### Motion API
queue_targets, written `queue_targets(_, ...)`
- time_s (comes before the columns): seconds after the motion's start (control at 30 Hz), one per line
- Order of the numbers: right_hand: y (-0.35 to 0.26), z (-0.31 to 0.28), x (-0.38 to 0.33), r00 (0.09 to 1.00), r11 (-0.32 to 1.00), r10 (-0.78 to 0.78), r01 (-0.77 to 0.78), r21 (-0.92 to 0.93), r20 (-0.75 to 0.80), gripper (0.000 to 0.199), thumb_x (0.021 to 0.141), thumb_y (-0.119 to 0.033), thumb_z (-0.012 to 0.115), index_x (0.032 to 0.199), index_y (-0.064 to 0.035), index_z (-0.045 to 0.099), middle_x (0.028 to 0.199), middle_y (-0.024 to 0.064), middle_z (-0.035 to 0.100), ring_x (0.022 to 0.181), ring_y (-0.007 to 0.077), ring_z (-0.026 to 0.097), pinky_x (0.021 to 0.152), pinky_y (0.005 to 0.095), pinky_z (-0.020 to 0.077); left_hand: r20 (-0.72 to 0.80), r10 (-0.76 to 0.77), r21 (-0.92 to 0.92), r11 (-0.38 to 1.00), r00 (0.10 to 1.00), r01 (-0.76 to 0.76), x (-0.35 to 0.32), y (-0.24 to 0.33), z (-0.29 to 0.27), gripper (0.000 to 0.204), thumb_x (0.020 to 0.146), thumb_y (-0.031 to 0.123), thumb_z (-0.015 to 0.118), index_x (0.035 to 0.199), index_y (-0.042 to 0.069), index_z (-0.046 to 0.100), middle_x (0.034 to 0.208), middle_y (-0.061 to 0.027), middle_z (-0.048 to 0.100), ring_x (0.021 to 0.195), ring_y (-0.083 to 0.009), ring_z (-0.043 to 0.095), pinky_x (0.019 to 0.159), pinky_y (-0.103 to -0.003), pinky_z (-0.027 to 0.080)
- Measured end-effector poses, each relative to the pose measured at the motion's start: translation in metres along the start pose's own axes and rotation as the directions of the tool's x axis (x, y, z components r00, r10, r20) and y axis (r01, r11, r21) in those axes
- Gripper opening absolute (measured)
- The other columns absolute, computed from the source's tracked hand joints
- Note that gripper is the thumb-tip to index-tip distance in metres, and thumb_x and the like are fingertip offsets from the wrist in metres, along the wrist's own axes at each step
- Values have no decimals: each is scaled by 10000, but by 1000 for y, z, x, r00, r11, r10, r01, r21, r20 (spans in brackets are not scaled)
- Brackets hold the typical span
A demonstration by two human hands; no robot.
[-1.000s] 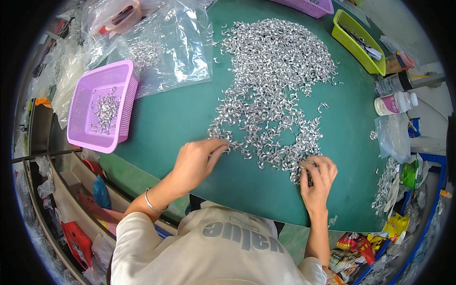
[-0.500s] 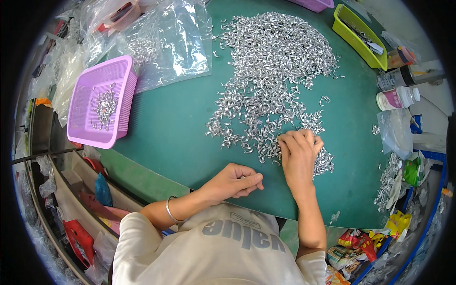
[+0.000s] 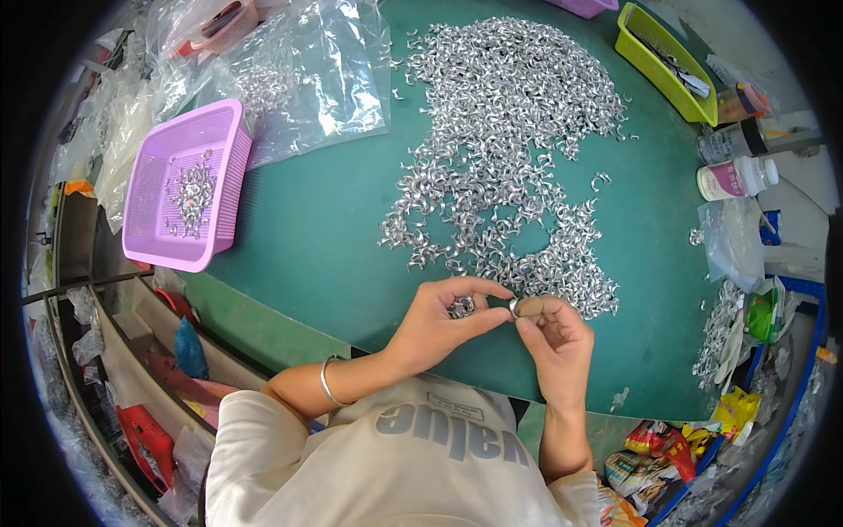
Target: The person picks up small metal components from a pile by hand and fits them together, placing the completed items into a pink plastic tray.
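In my left hand (image 3: 439,323), several small curved silver metal pieces (image 3: 460,306) lie cupped in the palm. Its thumb and forefinger meet my right hand (image 3: 555,334) at the fingertips. Between the two hands sits one curved silver piece (image 3: 514,307), pinched by the right thumb and forefinger; a brownish cover wraps that right fingertip. Just beyond the hands spreads a large pile of the same silver pieces (image 3: 518,88) on the green tabletop (image 3: 316,228).
A purple basket (image 3: 233,189) with some silver pieces stands at the left. Behind it lies a clear plastic bag (image 3: 342,88). At the far right are a yellow-green tray (image 3: 702,110), a white bottle (image 3: 733,180) and another plastic bag (image 3: 733,241). More silver pieces (image 3: 720,329) lie along the right edge.
My right hand has come back from the pile toward my left hand and now holds a silver piece. The left hand has risen and opened its curl, showing the pieces in it.
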State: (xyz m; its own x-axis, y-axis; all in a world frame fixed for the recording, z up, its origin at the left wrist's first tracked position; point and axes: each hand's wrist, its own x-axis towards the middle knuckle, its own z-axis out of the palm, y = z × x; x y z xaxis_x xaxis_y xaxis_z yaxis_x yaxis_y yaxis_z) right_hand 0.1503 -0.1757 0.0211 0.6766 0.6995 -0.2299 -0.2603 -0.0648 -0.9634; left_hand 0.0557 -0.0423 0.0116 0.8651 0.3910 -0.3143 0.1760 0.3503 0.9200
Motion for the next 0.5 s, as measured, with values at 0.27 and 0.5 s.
queue_targets(0.27, -5, 7, -7, 995, 996, -78, 76, -45, -57, 216, 714, 141, 583, 898, 36, 544, 862, 52, 578, 757, 81, 476, 667, 201, 376, 1, 14, -23, 1000, 1000, -14, -6, 7, 3, 137, 748, 37, 641, 879, -3, 641, 635, 43, 482, 600, -23, 404, 541, -174, 338)
queue_targets(0.5, -7, 11, -11, 990, 994, -90, 96, 50, -105, 229, 711, 164, 570, 900, 37, 548, 852, 67, 577, 731, 82, 485, 664, 207, 384, -1, 66, -18, 998, 998, -66, -11, 15, 6, 117, 730, -6, 645, 847, -10, 635, 597, 48, 465, 561, -15, 385, 494, -172, 314)
